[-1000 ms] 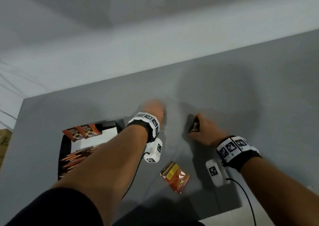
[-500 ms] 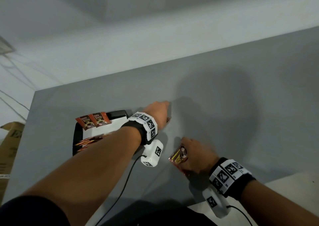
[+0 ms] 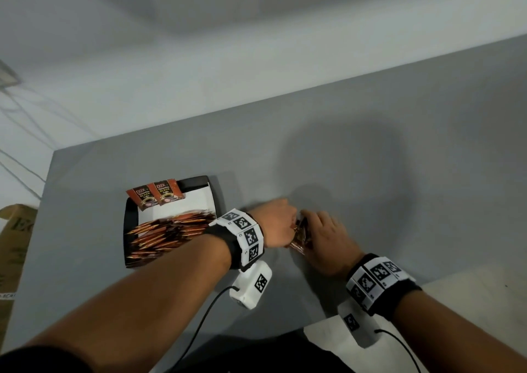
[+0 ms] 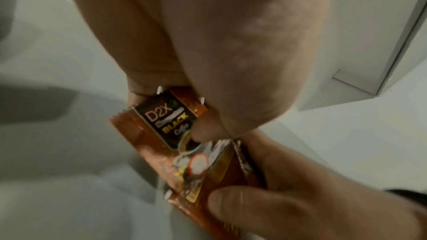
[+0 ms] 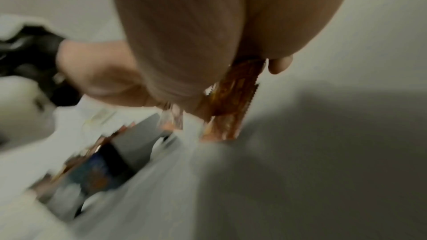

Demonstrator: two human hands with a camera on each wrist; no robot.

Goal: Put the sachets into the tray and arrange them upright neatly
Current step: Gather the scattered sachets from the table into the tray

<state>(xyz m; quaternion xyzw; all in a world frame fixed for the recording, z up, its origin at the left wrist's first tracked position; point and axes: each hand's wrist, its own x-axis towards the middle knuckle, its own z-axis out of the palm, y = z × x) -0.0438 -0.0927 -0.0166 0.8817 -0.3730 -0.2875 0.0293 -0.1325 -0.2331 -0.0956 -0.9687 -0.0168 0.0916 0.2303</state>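
Observation:
A small bundle of orange-brown coffee sachets [image 3: 300, 234] is held between both hands just right of the tray, above the grey table. My left hand [image 3: 275, 224] pinches the sachets [image 4: 177, 134] at one end, and my right hand [image 3: 323, 240] grips them [image 5: 233, 101] from the other side. The black tray [image 3: 129, 224] with a white floor sits to the left. It holds a row of several sachets [image 3: 171, 231] leaning edge-up, and two sachets [image 3: 155, 197] stand face-on against its back wall.
The grey table [image 3: 370, 173] spreads right and behind the hands. A brown cardboard box [image 3: 12, 244] stands off the table's left edge. A white surface [image 3: 470, 301] lies at the near right. Cables trail from both wrist cameras toward me.
My right hand picked the loose sachet off the table near me and carried it left. Both hands have come together, now holding the sachets jointly next to the tray.

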